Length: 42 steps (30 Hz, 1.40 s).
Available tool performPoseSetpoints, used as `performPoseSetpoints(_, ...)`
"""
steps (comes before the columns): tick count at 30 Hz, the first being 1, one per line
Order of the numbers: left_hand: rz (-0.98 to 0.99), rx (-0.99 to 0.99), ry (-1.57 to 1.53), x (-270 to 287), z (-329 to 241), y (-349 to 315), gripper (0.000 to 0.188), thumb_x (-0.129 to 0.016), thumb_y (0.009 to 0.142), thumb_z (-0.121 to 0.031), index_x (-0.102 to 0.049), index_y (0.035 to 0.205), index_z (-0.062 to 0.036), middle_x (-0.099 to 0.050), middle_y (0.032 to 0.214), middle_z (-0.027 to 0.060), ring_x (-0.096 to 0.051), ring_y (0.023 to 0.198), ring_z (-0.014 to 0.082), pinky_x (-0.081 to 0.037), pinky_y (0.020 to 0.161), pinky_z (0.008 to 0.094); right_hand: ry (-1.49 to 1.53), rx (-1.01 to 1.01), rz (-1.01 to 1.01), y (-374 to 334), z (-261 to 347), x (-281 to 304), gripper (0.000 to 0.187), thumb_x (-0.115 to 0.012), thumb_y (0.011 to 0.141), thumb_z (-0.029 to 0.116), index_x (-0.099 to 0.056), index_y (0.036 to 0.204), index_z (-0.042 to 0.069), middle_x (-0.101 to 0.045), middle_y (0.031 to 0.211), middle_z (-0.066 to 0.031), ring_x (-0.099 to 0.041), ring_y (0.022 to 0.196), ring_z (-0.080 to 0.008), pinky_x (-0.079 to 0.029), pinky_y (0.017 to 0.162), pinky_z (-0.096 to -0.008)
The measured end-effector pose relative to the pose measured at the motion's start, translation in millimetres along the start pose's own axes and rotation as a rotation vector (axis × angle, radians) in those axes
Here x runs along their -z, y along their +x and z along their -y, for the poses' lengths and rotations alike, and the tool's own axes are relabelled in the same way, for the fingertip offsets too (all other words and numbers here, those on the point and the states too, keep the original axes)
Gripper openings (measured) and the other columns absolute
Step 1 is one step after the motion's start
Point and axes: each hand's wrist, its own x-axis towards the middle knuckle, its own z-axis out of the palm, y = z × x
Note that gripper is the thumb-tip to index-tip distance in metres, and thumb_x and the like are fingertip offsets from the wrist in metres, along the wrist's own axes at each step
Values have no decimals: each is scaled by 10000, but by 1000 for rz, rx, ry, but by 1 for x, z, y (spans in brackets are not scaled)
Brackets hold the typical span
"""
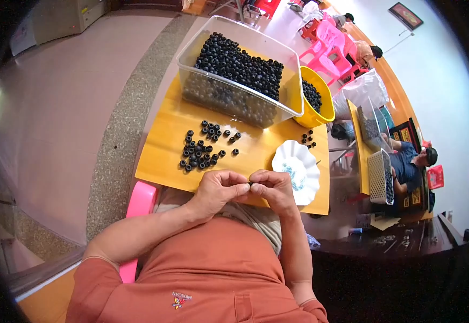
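My left hand (221, 191) and my right hand (272, 189) meet at the table's near edge, thumbs and forefingers pinched together. Between their fingertips a bit of a small dark piece (250, 183) shows; the fingers cover most of it. Just beyond my left hand, several loose black bead-like pieces with holes (197, 153) lie scattered on the yellow wooden table (159, 156). Right beside my right hand sits a white dish with a wavy rim (310, 185), holding tiny bluish bits (293, 175) too small to make out.
A clear plastic bin (234, 89) heaped with black pieces stands at the table's far side. Next to it is a yellow bucket (326, 102) of similar pieces. To the right, another person (406, 164) sits by a white basket (377, 177). Pink chairs (331, 46) stand farther back.
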Motion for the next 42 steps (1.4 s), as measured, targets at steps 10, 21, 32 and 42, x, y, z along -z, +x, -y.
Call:
performPoseSetpoints(10,13,58,-38,-1,-5,0,122,-658,861,-36,-634,968,18,-664,896,67,-645,785,127,-561,741,263,-11,1,47,-1,-5,3,132,-689,828,37,-658,906,-65,-647,897,-79,-635,829,-142,-539,687,-250)
performPoseSetpoints(21,16,60,-63,0,-8,1,116,-669,851,-36,-631,949,14,-658,884,67,-647,782,136,-559,737,271,45,37,38,1,-9,2,114,-689,800,-32,-670,904,-75,-647,920,-95,-642,822,-148,-544,716,-258)
performPoseSetpoints(32,11,53,-72,1,-10,2,98,-656,863,-41,-635,947,4,-656,878,58,-641,784,125,-554,741,266,24,3,-52,1,-20,0,133,-691,813,-21,-664,942,-38,-668,897,-66,-636,794,-120,-533,701,-235)
performPoseSetpoints(42,-20,82,-111,1,-10,3,135,-673,851,-36,-625,971,1,-653,887,69,-644,785,142,-572,738,277,-11,57,-58,1,-20,0,96,-665,845,15,-661,930,-31,-666,889,-46,-606,799,-95,-495,711,-215)
